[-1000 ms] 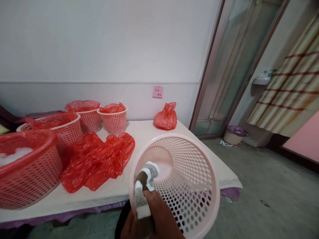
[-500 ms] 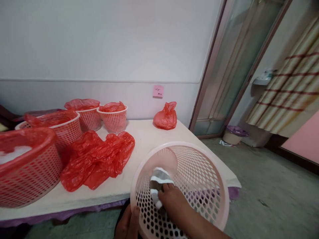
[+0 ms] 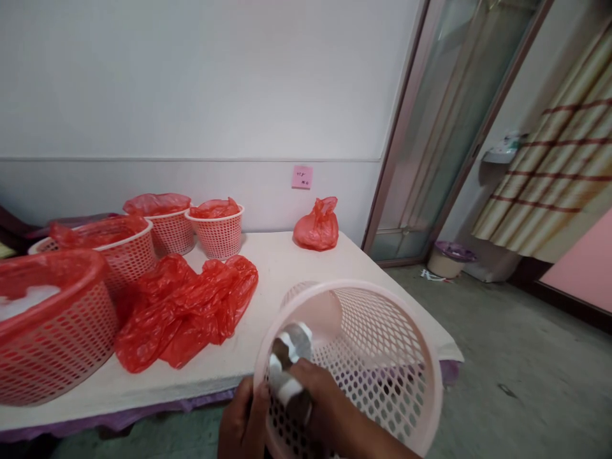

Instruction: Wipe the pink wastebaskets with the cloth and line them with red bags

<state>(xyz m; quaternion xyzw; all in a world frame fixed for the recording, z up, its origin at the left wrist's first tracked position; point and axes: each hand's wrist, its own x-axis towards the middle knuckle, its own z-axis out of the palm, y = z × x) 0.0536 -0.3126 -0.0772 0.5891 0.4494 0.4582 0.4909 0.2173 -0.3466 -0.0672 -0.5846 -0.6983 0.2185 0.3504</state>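
A pale pink plastic basket (image 3: 418, 344) with lattice sides is tipped so its mouth faces me, at the table's front edge. My left hand (image 3: 243, 417) has its fingers closed over the basket's left rim. Inside, my right hand (image 3: 329, 401) is closed around a striped cloth (image 3: 294, 344) in grey, white and brown, near the basket's left wall. The cloth is slightly blurred, and part of it is covered by my fingers. Left of the basket lies a crumpled red plastic bag (image 3: 191, 312) on the white-covered table (image 3: 272, 274).
Several baskets lined with red bags, such as the large front basket (image 3: 62, 357) and the small back basket (image 3: 217, 236), stand on the left. A knotted red bag (image 3: 318, 226) sits by the wall under a pink note (image 3: 302, 177). A bin (image 3: 449, 260) stands on the floor at right.
My right hand has moved the striped cloth left and slightly down, toward the basket's left wall. The basket has shifted and tilted a little; my left hand stays at its rim.
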